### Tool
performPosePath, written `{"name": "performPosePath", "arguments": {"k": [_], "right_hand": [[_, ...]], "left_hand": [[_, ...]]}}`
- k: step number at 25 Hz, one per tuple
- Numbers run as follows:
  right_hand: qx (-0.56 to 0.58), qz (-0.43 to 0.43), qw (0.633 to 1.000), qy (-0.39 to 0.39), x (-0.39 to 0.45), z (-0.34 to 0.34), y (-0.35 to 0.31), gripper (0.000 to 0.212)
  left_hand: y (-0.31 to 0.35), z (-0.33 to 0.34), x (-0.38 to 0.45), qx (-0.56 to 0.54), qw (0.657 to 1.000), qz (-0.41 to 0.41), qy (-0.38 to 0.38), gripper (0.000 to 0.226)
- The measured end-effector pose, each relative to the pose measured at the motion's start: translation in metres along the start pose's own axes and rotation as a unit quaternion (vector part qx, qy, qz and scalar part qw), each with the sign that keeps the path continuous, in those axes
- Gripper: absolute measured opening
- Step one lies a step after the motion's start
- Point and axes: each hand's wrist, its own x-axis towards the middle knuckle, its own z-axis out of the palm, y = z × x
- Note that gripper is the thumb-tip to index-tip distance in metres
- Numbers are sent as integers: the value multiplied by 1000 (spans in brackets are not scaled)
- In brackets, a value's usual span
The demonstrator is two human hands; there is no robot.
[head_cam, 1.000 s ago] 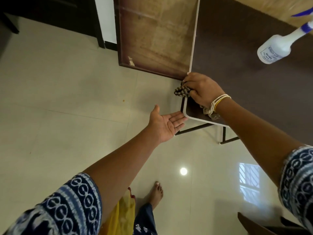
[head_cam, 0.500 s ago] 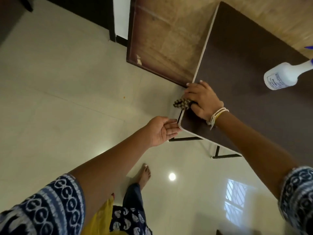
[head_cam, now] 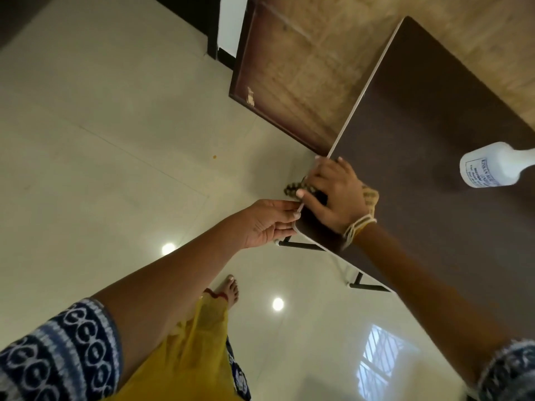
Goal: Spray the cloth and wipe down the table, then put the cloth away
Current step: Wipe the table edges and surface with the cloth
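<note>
The low dark brown table [head_cam: 428, 131] has a thin white edge and black metal legs. My right hand [head_cam: 333, 198] presses a checked cloth [head_cam: 295, 189] against the table's near left corner; most of the cloth is hidden under the hand, and a bit hangs over the edge. My left hand [head_cam: 269, 221] is cupped palm up just below that corner, its fingertips touching the table's edge, with nothing visible in it. A white spray bottle [head_cam: 489, 166] stands on the table to the right.
A brown wooden cabinet [head_cam: 292, 68] stands on the floor right behind the table's left edge. Glossy cream floor tiles [head_cam: 101, 169] spread to the left and below. My bare foot [head_cam: 230, 292] and yellow garment are beneath the left arm.
My left hand rose from an open palm away from the table to a cupped pose against the corner. My right hand slid the cloth along the left edge toward that corner.
</note>
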Motion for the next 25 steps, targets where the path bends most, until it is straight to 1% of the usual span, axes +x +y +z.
{"name": "performPosePath", "arguments": {"k": [2, 3, 5, 6, 8, 10, 12, 14, 16, 18, 20, 21, 23, 25], "right_hand": [[17, -30, 999, 10, -20, 10, -20, 41], [19, -53, 998, 9, -20, 11, -17, 40], [-18, -91, 996, 3, 0, 5, 9, 43], [-38, -82, 996, 4, 16, 0, 26, 47], [-54, -13, 998, 16, 49, -11, 61, 53], [-71, 52, 996, 22, 73, -16, 86, 56], [-62, 96, 993, 26, 85, -12, 90, 54], [-28, 124, 990, 58, 77, -6, 78, 50], [12, 102, 992, 78, 48, 1, 50, 48], [49, 60, 995, 61, 10, 10, 12, 46], [70, 39, 996, 49, -30, 19, -22, 42], [79, 34, 995, 55, -48, 24, -33, 40], [76, 7, 994, 74, -79, 32, -40, 41], [42, -46, 995, 73, -104, 38, -32, 40]], "left_hand": [[0, -1, -4, 30, 1000, -3, -5, 27], [0, -1, -6, 46, 999, 1, -5, 26], [-1, -2, -7, 78, 997, 21, 5, 32], [-1, -3, -6, 97, 995, 29, 7, 37], [-1, -4, -6, 124, 992, 37, -7, 41], [-3, -4, -6, 119, 992, 44, -13, 42], [-6, -4, -6, 103, 994, 45, -5, 43], [-8, -2, -7, 88, 995, 37, 4, 45], [-4, 2, -13, 52, 998, 19, 10, 40], [1, 5, -20, -24, 1000, -12, 9, 33], [4, 5, -25, -108, 993, -37, 13, 43], [6, 6, -26, -127, 991, -40, 22, 48], [8, 9, -25, -103, 993, -39, 38, 52], [8, 14, -24, -36, 998, -29, 52, 48]]}}
